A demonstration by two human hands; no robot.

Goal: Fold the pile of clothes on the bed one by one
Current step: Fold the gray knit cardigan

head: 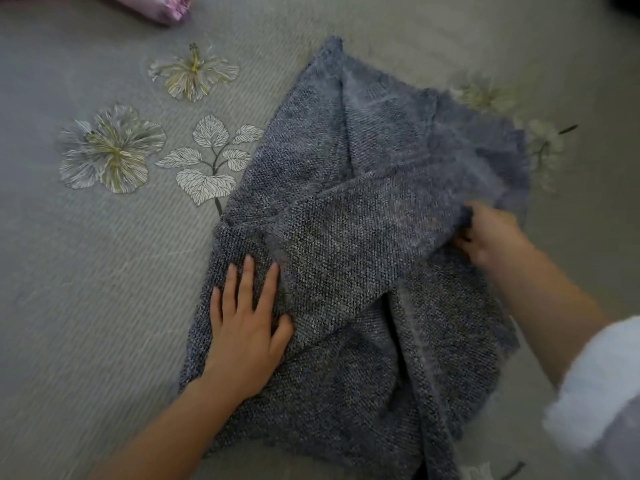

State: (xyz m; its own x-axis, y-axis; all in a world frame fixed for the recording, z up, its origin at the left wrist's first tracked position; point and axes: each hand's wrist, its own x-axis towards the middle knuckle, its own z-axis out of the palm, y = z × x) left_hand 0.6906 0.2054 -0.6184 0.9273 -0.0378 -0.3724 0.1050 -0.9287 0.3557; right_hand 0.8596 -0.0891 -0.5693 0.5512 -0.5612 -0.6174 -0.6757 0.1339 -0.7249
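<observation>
A blue-grey knitted garment lies spread over the middle of the bed, partly folded, with one flap laid across its middle. My left hand lies flat on its lower left part, fingers straight and spread, pressing it down. My right hand grips the right end of the flap, its fingers curled into the knit; this hand is blurred.
The grey bedspread with printed flowers and leaves covers the bed all around the garment. A pink shiny item lies at the top left edge of the view. A white sleeve covers my right forearm.
</observation>
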